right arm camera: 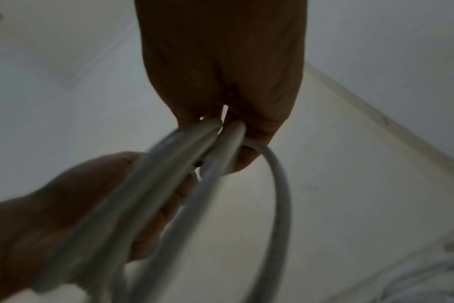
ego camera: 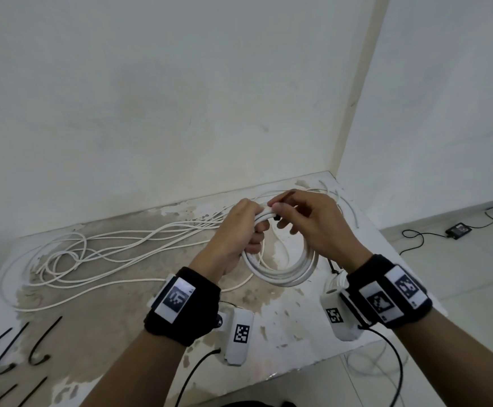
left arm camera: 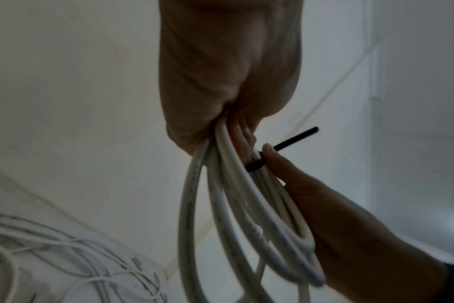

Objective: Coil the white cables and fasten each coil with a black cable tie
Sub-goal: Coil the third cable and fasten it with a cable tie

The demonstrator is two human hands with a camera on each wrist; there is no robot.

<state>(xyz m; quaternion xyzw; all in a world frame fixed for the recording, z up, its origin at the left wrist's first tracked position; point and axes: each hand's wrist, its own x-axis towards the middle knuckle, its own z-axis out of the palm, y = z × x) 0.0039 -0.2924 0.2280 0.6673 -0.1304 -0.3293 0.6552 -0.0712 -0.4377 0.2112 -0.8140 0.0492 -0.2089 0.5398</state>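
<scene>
I hold one coil of white cable [ego camera: 280, 271] up above the desk [ego camera: 298, 324], between my two hands. My left hand [ego camera: 233, 233] has its fingers curled round the top of the coil, gripping the bundled turns together. My right hand [ego camera: 306, 221] is right beside it, thumb and fingers pinching one black cable tie [left arm camera: 257, 163] that wraps the strands just next to my left fingers. In the left wrist view the tie's free end sticks out straight past my right thumb. The coil hangs down from this grip as a round loop of several turns; I cannot count them exactly, since the wrist views are blurred.

Behind my hands and off to the left, loose white cables [ego camera: 107, 248] lie spread over the desk in long tangled loops, too interlaced for me to tell how many separate lengths there are. One more white coil [ego camera: 334, 282] is partly hidden behind my right wrist, near the desk's right side.

At the near left corner of the desk lie spare black ties [ego camera: 38, 345]: I count five in view, three of them bent into hooks at one end, two more cut off by the picture's lower edge.

On the floor to the right sits one small dark box [ego camera: 459, 230] with a black wire running from it.
</scene>
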